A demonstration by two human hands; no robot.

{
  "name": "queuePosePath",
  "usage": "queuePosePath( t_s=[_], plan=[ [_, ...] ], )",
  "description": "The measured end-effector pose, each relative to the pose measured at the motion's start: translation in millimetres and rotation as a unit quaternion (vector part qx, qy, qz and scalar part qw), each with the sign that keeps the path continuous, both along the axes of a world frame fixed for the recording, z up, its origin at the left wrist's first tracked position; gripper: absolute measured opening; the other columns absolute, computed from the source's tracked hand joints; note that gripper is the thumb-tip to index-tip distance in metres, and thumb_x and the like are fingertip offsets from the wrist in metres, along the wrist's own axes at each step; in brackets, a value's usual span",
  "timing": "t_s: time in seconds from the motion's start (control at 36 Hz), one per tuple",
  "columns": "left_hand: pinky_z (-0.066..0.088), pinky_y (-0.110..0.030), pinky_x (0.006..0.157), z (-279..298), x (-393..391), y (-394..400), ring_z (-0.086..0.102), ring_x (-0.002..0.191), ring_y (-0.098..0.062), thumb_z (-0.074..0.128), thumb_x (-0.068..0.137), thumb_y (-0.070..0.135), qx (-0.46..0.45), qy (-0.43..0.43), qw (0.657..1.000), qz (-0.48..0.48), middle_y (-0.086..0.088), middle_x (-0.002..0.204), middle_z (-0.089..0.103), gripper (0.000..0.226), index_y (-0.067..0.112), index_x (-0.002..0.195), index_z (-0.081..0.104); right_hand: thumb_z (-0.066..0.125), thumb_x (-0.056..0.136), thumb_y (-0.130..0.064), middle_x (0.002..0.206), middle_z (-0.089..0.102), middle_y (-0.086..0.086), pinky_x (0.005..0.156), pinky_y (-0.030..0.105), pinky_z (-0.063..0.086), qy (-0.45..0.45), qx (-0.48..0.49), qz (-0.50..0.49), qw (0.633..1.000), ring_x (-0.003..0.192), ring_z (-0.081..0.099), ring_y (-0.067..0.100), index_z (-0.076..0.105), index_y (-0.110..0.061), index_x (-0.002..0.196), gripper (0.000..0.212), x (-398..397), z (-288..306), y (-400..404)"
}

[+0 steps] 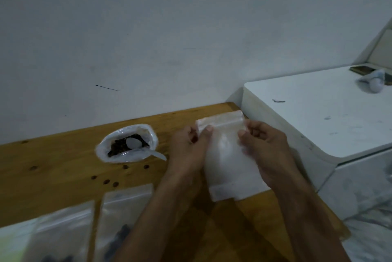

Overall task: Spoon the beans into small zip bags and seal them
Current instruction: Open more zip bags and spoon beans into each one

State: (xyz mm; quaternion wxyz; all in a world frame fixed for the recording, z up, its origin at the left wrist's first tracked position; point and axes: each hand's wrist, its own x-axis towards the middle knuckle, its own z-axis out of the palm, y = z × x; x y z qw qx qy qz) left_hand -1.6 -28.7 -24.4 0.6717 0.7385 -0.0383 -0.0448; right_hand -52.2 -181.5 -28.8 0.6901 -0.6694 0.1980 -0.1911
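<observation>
Centrally, above the right end of the wooden plank surface [63, 166], both hands held a stack of small translucent white zip bags [229, 160] clear of the wood. The left hand [188, 151] had its grip closed on the stack's upper left corner, thumb pressed on the front just below the zip strip. The right hand [265, 145] had its grip closed on the upper right edge in the same manner, thumb on the front and fingers behind. Towards the far edge, left of the hands, stood a clear plastic bag with its rim rolled down [127, 143], holding dark brown beans [118, 147]; a white plastic spoon [135, 145] rested in it, bowl on the beans and handle over the rim nearest the hands. A few loose beans [107, 181] lay on the wood just in front of that bag. Along the near edge lay flat clear zip bags [125, 219], blurred, containing dark material. A white cabinet [318, 117] stood beside the right end.
</observation>
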Motion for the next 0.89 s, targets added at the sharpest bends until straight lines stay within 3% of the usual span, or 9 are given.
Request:
queuePosePath(
  t_s=[0.06,0.14,0.22,0.31,0.39,0.47,0.53,0.64,0.89],
  plan=[
    [0.058,-0.038,0.069,11,-1,15,0.072,0.085,-0.024,0.063,0.096,0.033,-0.011,-0.026,0.999,0.018,-0.002,0.084,0.076,0.024,0.012,0.091,0.072,0.068,0.093,-0.010,0.096,0.075,0.001,0.070,0.036,0.057,-0.018,0.027,0.045,0.998,0.091,0.070,0.022,0.069,-0.023,0.104,0.017,1,5,9],
    [0.055,-0.029,0.062,25,-4,47,0.068,0.068,-0.011,0.061,0.098,0.029,0.011,-0.074,0.997,0.020,-0.001,0.076,0.075,0.026,0.013,0.081,0.072,0.066,0.093,-0.014,0.099,0.077,0.001,0.066,0.034,0.057,-0.037,0.044,0.124,0.991,0.088,0.073,0.018,0.067,-0.024,0.107,0.018,5,15,29],
    [0.054,-0.030,0.060,35,-3,82,0.067,0.064,-0.014,0.061,0.097,0.025,0.032,-0.091,0.995,-0.002,-0.004,0.073,0.075,0.024,0.010,0.081,0.070,0.070,0.090,-0.015,0.100,0.077,0.003,0.066,0.033,0.058,-0.050,0.052,0.184,0.980,0.087,0.074,0.018,0.068,-0.019,0.109,0.020,15,22,53],
    [0.049,-0.028,0.058,39,-2,113,0.063,0.061,-0.013,0.064,0.096,0.022,0.052,-0.090,0.995,0.003,-0.007,0.071,0.074,0.020,0.007,0.083,0.068,0.073,0.088,-0.012,0.087,0.076,0.006,0.058,0.030,0.055,-0.069,0.033,0.215,0.974,0.073,0.069,0.017,0.072,-0.015,0.090,0.004,26,24,85],
    [0.050,-0.025,0.062,40,-5,138,0.063,0.068,-0.006,0.073,0.088,0.033,0.133,-0.143,0.973,0.119,0.002,0.078,0.070,0.015,0.020,0.093,0.067,0.072,0.090,-0.010,0.078,0.073,0.008,0.062,0.033,0.054,-0.096,0.022,0.211,0.973,0.071,0.066,0.020,0.069,-0.011,0.083,0.007,33,24,121],
    [0.046,-0.025,0.062,43,-15,157,0.055,0.073,-0.002,0.075,0.080,0.047,0.229,-0.231,0.911,0.253,0.011,0.080,0.060,0.029,0.024,0.091,0.060,0.069,0.094,-0.015,0.085,0.076,0.012,0.064,0.042,0.056,-0.127,0.018,0.215,0.968,0.074,0.070,0.028,0.068,-0.014,0.085,0.009,35,28,153],
    [0.046,-0.025,0.058,49,-23,167,0.056,0.065,-0.007,0.073,0.078,0.057,0.187,-0.213,0.925,0.253,0.006,0.072,0.062,0.036,0.022,0.081,0.061,0.066,0.095,-0.019,0.093,0.076,0.011,0.070,0.050,0.060,-0.128,0.023,0.254,0.958,0.085,0.074,0.030,0.066,-0.014,0.093,0.006,34,33,172],
    [0.056,-0.040,0.063,55,-27,184,0.066,0.068,-0.019,0.069,0.071,0.068,0.056,-0.142,0.963,0.222,-0.001,0.069,0.068,0.053,0.015,0.074,0.067,0.070,0.092,-0.024,0.099,0.075,0.008,0.077,0.043,0.058,-0.140,0.057,0.358,0.922,0.092,0.071,0.025,0.066,-0.017,0.102,0.013,29,38,202],
    [0.059,-0.056,0.078,58,-33,210,0.070,0.082,-0.030,0.069,0.087,0.040,-0.014,-0.128,0.969,0.213,-0.008,0.078,0.072,0.029,0.012,0.080,0.073,0.074,0.075,-0.036,0.103,0.075,0.003,0.080,0.038,0.057,-0.095,0.087,0.395,0.910,0.098,0.071,0.021,0.070,-0.016,0.110,0.040,32,46,227]
  ],
)
